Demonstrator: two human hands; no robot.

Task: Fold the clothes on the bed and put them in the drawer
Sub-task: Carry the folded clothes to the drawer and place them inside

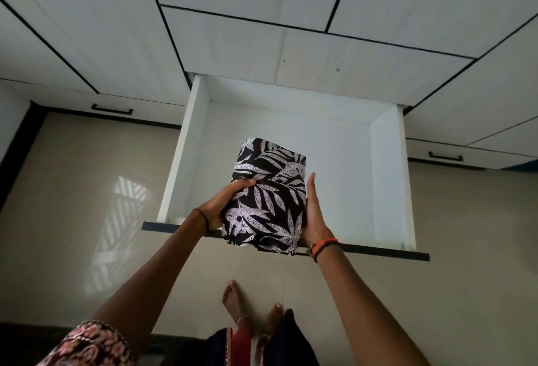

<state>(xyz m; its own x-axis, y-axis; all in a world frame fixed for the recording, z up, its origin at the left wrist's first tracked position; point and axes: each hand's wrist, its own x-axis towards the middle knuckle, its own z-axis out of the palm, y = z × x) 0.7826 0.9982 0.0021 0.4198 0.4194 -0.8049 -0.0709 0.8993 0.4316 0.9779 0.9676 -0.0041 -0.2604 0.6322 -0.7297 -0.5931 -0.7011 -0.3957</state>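
A folded garment [269,193] in black cloth with a white leaf print hangs over the front of the pulled-out white drawer [387,179]. My left hand [224,204] grips its left side, fingers curled over the top of the cloth. Along its right side lies my right hand [313,214], fingers straight and pressed flat against the fabric. The bundle's near end reaches past the drawer's dark front edge [378,250]. Inside, the drawer shows only its bare white bottom.
White wardrobe doors with black trim rise behind the drawer. Shut drawers with black handles [112,109] [445,156] sit to the left and right. My bare feet [253,304] stand on the glossy beige floor below the drawer front.
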